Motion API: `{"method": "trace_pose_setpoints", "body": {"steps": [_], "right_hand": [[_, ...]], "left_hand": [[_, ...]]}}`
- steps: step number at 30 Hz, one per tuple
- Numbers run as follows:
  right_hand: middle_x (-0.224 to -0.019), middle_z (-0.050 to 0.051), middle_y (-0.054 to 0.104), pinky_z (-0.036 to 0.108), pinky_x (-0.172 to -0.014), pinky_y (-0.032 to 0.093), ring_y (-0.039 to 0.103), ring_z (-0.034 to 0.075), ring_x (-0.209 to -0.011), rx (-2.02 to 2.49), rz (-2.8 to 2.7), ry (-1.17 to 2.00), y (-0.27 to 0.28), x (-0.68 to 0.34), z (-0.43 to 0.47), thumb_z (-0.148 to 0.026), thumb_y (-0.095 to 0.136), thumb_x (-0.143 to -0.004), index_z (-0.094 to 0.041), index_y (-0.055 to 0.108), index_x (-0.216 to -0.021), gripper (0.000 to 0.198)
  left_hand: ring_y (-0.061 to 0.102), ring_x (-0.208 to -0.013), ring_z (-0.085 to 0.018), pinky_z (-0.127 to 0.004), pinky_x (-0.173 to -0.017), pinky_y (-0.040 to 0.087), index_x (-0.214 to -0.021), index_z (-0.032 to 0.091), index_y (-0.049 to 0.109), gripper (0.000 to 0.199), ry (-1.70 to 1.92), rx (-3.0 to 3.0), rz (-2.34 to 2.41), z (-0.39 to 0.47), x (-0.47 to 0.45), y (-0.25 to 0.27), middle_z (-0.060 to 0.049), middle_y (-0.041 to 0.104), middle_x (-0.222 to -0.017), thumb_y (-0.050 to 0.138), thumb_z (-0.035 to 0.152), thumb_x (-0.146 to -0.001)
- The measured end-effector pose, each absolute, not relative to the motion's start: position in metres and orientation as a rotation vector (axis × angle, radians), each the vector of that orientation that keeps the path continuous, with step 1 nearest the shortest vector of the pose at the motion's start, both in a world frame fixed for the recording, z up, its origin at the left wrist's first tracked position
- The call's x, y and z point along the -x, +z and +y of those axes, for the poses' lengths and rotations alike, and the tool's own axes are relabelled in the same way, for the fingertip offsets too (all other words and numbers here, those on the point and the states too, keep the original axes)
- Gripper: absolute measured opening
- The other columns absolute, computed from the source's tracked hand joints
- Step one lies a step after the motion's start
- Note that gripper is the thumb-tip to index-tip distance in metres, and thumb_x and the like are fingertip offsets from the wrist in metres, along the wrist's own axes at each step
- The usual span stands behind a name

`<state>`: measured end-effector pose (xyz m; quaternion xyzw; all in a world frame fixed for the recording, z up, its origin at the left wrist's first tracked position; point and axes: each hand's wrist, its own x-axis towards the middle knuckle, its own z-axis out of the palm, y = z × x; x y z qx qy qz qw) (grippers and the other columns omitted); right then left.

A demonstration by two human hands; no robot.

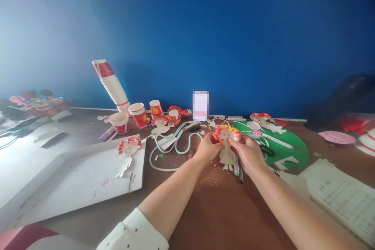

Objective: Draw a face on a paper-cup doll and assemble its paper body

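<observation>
Between my two hands is a paper doll point(227, 156) with a round face, a white cut-out body and a frilled red and yellow border round its head. My left hand point(208, 149) is closed on the doll's left side, thumb near its neck. On the other side my right hand point(247, 151) grips the edge of the head, its thumb lying on the face. Under and beside the right hand lie a green-capped marker point(236, 167) and a black pen point(241, 175). A similar paper doll point(129, 148) rests on the white box lid at left.
A white box lid point(73, 187) covers the left of the table. Behind it stand a leaning stack of paper cups point(114, 88) and several single cups point(119, 122). A pale blue cord point(164, 169) loops near my left hand. At right are a green disc point(301, 150), a pink marker point(274, 139) and a notebook point(342, 199).
</observation>
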<state>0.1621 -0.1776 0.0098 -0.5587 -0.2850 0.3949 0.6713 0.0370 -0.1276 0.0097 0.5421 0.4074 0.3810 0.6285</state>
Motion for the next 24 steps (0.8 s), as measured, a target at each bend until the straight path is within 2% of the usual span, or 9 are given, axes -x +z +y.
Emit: {"method": "trace_pose_setpoints", "body": {"steps": [4,10,15,24], "right_hand": [[-0.073,-0.003,0.071,0.031,-0.067,0.054,0.066,0.019,-0.066,1.24,-0.644,0.918,0.009,-0.161,-0.177,-0.029,0.08,-0.06,-0.024,0.064,-0.088,0.032],[-0.073,-0.003,0.07,0.029,-0.07,0.055,0.067,0.018,-0.072,1.149,-0.651,1.038,0.022,-0.156,-0.181,-0.016,0.072,-0.058,-0.023,0.064,-0.08,0.024],[-0.085,0.002,0.074,0.03,-0.068,0.056,0.07,0.024,-0.085,1.111,-0.627,1.115,0.03,-0.153,-0.184,-0.01,0.066,-0.054,-0.021,0.067,-0.085,0.034],[-0.095,0.003,0.076,0.029,-0.081,0.058,0.067,0.026,-0.104,1.139,-0.621,1.118,0.023,-0.155,-0.181,-0.013,0.072,-0.055,-0.023,0.069,-0.093,0.04]], "left_hand": [[0.061,-0.069,-0.014,-0.025,-0.063,0.048,-0.089,0.016,0.059,0.027,0.876,-1.268,0.936,-0.126,-0.036,0.01,-0.004,0.068,-0.084,0.071,0.01,-0.065],[0.063,-0.069,-0.016,-0.028,-0.069,0.051,-0.088,0.016,0.06,0.029,0.917,-1.108,0.864,-0.123,-0.035,0.008,-0.004,0.068,-0.081,0.074,0.011,-0.063],[0.063,-0.066,-0.014,-0.029,-0.069,0.052,-0.089,0.015,0.061,0.027,0.962,-0.983,0.745,-0.122,-0.033,0.007,-0.003,0.068,-0.079,0.073,0.012,-0.065],[0.066,-0.069,-0.016,-0.03,-0.071,0.053,-0.089,0.014,0.062,0.036,1.055,-0.82,0.667,-0.115,-0.03,0.003,-0.005,0.07,-0.083,0.083,0.022,-0.061]]}}
